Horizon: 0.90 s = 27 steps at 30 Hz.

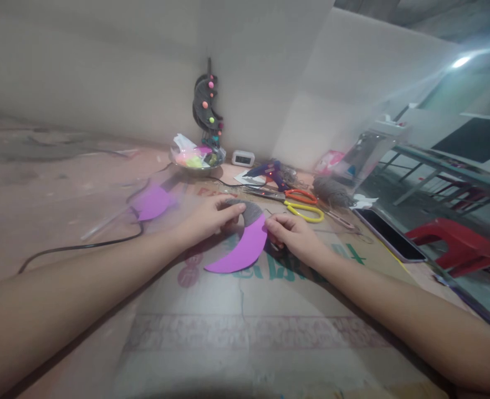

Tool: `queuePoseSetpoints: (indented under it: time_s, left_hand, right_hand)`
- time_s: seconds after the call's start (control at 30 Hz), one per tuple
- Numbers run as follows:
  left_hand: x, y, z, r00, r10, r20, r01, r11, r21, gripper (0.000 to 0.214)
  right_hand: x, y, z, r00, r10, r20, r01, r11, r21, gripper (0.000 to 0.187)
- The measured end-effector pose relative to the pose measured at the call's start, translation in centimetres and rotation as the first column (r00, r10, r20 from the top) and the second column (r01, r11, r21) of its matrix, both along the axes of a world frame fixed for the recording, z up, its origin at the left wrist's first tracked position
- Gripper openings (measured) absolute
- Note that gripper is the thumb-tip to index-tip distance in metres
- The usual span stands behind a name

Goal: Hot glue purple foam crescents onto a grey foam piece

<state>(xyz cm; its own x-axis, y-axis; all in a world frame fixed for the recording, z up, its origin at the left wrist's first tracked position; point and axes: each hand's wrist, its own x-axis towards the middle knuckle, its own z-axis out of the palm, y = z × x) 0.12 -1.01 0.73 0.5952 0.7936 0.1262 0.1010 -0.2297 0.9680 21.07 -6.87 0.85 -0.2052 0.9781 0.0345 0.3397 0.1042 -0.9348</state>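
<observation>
A purple crescent-shaped cutout (241, 247) is held a little above the cardboard, its lower point towards me. Grey yarn (252, 211) covers its upper end in close turns. My left hand (224, 213) grips that wrapped end between thumb and fingers. At the crescent's right edge, where the grey meets the purple, my right hand (284, 231) is closed in a pinch on the yarn; the strand itself barely shows. A grey yarn ball (333, 191) lies beyond my right hand. Another purple cutout (156, 203), blurred, lies left of my left hand.
Printed cardboard (270, 332) covers the tabletop. Behind the hands are orange-handled scissors (301, 196), yellow-handled scissors (305, 212), a glue gun (270, 173), a small clock (243, 158) and a filled bowl (197, 163). A phone (390, 234) lies right; a decorated crescent (207, 105) hangs behind.
</observation>
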Motion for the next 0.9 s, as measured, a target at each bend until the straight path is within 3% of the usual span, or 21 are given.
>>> queuePoseSetpoints:
  time_s: [0.37, 0.57, 0.9]
  left_hand:
    - [-0.11, 0.3, 0.08, 0.997, 0.071, -0.03, -0.068, 0.993, 0.096, 0.038]
    - [-0.07, 0.12, 0.16, 0.997, 0.069, -0.025, -0.069, 0.997, 0.017, 0.034]
    - [-0.19, 0.19, 0.15, 0.996, 0.088, -0.032, -0.086, 0.994, 0.063, 0.04]
  right_hand:
    - [-0.48, -0.16, 0.57, 0.999, -0.014, 0.042, 0.013, 1.0, 0.022, 0.033]
    - [-0.3, -0.15, 0.39, 1.0, 0.005, 0.029, -0.005, 1.0, 0.019, 0.036]
    - [-0.24, -0.06, 0.33, 0.999, 0.028, 0.027, -0.029, 0.999, 0.033, 0.031]
